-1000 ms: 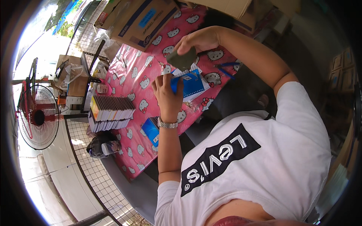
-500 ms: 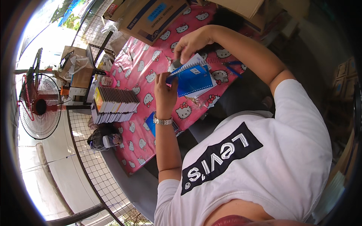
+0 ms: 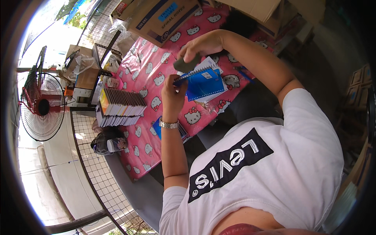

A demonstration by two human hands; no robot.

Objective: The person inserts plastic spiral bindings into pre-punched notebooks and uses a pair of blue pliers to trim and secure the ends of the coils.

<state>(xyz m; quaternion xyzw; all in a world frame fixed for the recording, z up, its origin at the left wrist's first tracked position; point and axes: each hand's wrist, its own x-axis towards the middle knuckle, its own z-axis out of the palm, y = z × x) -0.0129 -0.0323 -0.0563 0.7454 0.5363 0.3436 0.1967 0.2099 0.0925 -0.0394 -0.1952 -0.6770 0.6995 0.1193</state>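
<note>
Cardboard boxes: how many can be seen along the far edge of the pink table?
2 clearly: one cardboard box with a blue label at the far left of the pink table, and a plain cardboard box at the far right. Others may be hidden beyond the picture's edge.

You have a tabletop under a pink cartoon-cat cloth (image 3: 150, 70), a row of upright spiral notebooks (image 3: 119, 107) at its left edge, brown cardboard boxes (image 3: 156, 17) beyond (partly cropped), and a red standing fan (image 3: 41, 106) past the wire mesh.
</note>
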